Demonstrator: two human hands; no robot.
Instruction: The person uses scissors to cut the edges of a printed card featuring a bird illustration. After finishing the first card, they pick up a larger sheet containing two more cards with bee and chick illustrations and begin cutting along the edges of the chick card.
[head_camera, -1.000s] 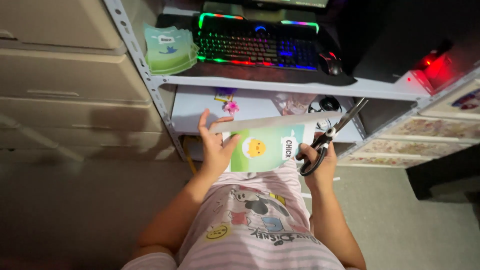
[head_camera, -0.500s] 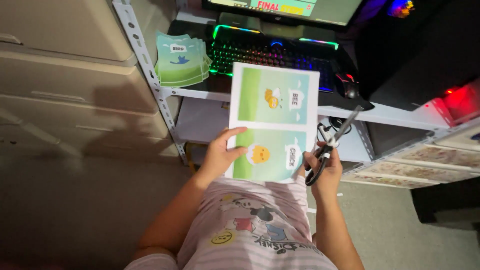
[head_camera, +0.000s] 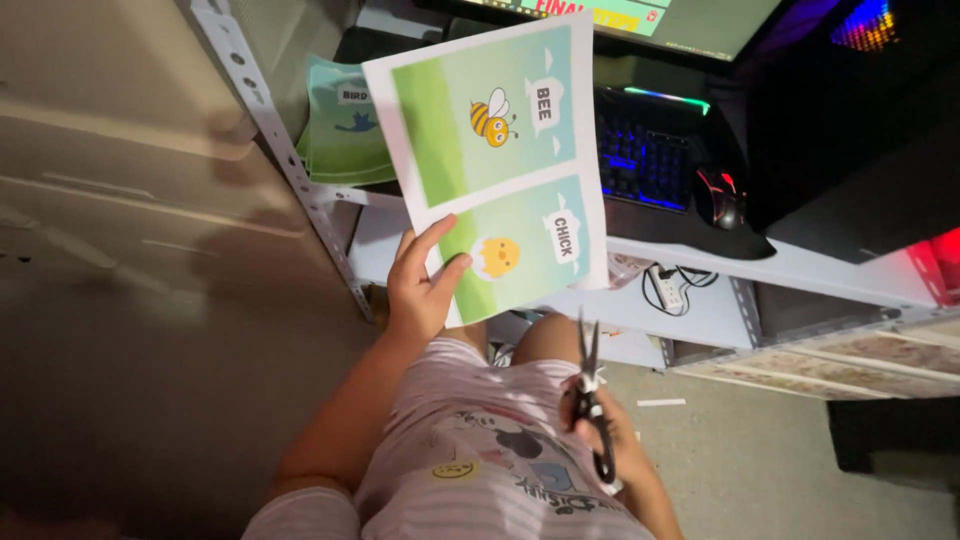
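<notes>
So the left hand (head_camera: 420, 290) sits mid-frame, fingers clamped on the lower left edge of a printed sheet (head_camera: 500, 160), thumb pressed across the front. The sheet is held up and tilted, filling the upper middle of the frame. It has two green picture cards on it, a bee on top and a yellow chick below.

The right hand (head_camera: 615, 455) is down in the lower right of centre, fingers wrapped around the black handles of a pair of scissors (head_camera: 590, 390). The blades are together and point up toward the sheet's bottom edge, not touching it.

Behind the sheet there's a worktop (head_camera: 800, 265) with a backlit keyboard (head_camera: 650, 150) and a black mouse (head_camera: 718, 195). A stack of green cards (head_camera: 345, 125) sits at the upper left.
</notes>
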